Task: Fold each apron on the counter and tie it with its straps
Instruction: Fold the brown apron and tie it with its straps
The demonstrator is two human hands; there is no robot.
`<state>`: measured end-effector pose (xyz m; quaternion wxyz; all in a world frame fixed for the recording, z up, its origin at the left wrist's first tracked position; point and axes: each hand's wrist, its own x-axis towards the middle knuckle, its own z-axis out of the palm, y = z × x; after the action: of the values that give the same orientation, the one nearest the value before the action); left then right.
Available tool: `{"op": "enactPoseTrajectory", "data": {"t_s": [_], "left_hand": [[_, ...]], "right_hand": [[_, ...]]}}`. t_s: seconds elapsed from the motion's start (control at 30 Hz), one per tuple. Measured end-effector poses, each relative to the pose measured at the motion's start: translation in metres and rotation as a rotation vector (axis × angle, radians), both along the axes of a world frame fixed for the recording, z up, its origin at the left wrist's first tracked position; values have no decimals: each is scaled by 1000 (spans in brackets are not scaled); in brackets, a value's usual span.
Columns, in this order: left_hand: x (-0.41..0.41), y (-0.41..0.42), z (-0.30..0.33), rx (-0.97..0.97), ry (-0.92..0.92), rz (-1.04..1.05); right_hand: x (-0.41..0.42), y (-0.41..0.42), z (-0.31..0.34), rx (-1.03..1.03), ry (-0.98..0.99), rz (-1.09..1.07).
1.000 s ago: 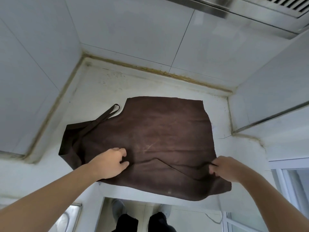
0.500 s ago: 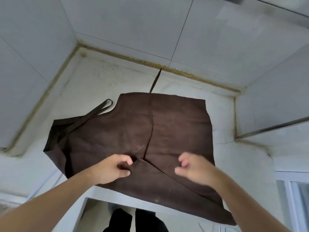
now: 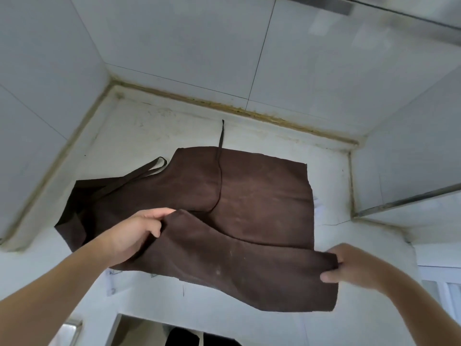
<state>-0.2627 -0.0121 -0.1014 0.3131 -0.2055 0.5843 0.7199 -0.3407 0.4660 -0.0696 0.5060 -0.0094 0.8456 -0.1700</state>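
A dark brown apron (image 3: 254, 196) lies spread on the white counter (image 3: 139, 136). Its near flap is folded over and hangs past the counter's front edge. One thin strap (image 3: 220, 156) runs across the cloth and onto the counter behind it. A strap loop (image 3: 152, 168) lies at the apron's left side. My left hand (image 3: 134, 233) pinches the folded flap's left corner. My right hand (image 3: 349, 265) grips the flap's right edge near the front of the counter.
Grey tiled walls (image 3: 189, 46) close the counter at the back and on both sides. A wall block with a metal rail (image 3: 409, 201) juts in at the right. A metal sink rim (image 3: 67, 330) shows at the bottom left.
My right hand has moved from the middle of the cloth out to the flap's right edge and taken hold of it. The flap now lies further over the apron. The strap lies straighter.
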Motion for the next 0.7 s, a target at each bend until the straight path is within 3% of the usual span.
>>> {"op": "enactPoseTrajectory", "data": {"t_s": [0.17,0.3,0.37,0.43,0.5,0.57,0.7], "left_hand": [[-50,-6,32,-38,73,128],[-100,-4,47,-247,189,314],[-122,-8,38,-488,249,318],[-129,-17,18,-774,214,227],[-120,-25,-2,-944,121,145],[-95,-32,-20,-1020,57,10],[-48,-53,-49,-1073,-50,-164]], "right_hand": [[-54,-11,24,-404,222,-528],[-98,-19,8,-440,470,-758],[-110,-28,-3,-445,538,-853],[-105,-37,-20,-359,525,-899],[-80,-43,-39,-126,478,-834],[-46,-44,-56,57,422,-765],[3,-38,-66,65,318,-742]]}}
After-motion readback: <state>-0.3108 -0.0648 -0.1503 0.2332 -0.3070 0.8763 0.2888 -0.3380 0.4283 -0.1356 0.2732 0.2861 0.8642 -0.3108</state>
